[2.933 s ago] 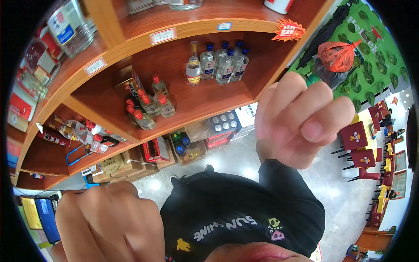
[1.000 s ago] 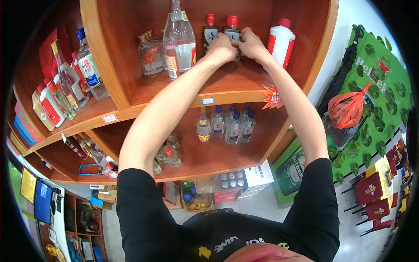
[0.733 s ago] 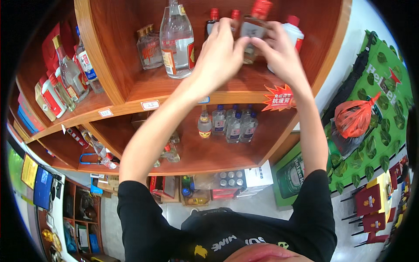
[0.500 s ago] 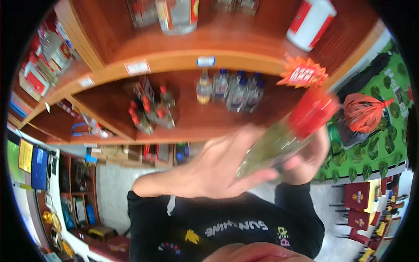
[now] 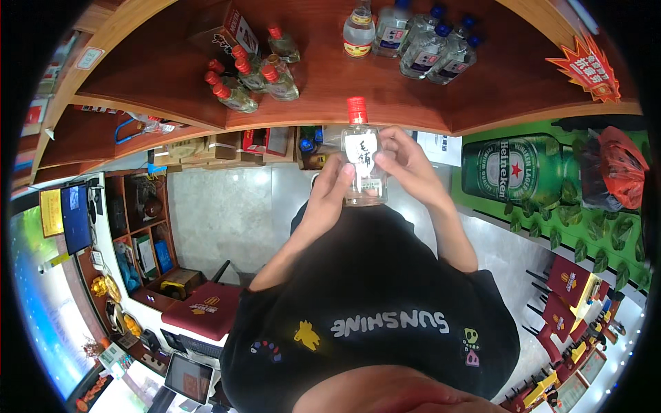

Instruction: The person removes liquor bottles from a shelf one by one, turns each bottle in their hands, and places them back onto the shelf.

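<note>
A small clear glass bottle point(image 5: 363, 165) with a red screw cap and a white label stands upright between my two hands, in front of the shelf edge. My left hand point(image 5: 332, 187) grips its left side, with the thumb on the front. My right hand point(image 5: 407, 164) is closed around its right side, the thumb against the label's edge. The fingers behind the bottle are partly hidden. On the wooden shelf beyond, similar red-capped bottles point(image 5: 249, 74) stand in a group at the left. Several blue-capped clear bottles point(image 5: 421, 49) stand at the right, beside a clear bottle with a yellow-and-red label point(image 5: 359, 31).
The shelf's front edge point(image 5: 310, 126) runs just beyond my hands. A brown box point(image 5: 224, 31) stands behind the red-capped group. Cardboard boxes point(image 5: 186, 153) sit low under the shelf. An orange starburst sign point(image 5: 586, 69) hangs at the right, near a red plastic bag point(image 5: 622, 167).
The bottle has moved left and away from me, turning from tilted to upright, its label now facing me. Both hands moved with it. My view has shifted down to the lower shelf.
</note>
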Motion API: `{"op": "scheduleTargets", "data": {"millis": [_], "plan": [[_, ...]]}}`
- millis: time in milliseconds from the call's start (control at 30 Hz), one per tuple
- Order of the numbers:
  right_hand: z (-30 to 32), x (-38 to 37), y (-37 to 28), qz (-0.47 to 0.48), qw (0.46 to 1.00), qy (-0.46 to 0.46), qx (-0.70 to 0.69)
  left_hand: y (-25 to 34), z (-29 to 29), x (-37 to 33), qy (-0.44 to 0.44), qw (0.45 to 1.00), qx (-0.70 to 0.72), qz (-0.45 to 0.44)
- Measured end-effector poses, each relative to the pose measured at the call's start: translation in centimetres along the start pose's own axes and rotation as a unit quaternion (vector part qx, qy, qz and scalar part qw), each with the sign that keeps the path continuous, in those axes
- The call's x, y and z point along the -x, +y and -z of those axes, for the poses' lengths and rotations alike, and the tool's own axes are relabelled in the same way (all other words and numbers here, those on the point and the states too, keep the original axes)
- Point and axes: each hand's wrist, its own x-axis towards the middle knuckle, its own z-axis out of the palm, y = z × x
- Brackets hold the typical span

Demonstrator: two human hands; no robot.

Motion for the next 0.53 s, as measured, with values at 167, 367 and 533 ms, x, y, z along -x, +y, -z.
{"op": "scheduleTargets", "data": {"millis": [167,367,533], "plan": [[-1.0,-0.5,-1.3,0.051,0.996,-0.032,-0.068,2.0,-0.5,1.2,-0.008,0.958,0.270,0.094],[-3.9,-2.3,-0.7,0.059,0.977,-0.142,-0.149,-0.8,2.1,0.1,-0.243,0.897,0.361,0.077],[-4.2,-3.9,1.4,0.091,0.977,0.047,0.187,-3.1,4.4,-0.8,-0.019,0.989,0.145,0.039]]}}
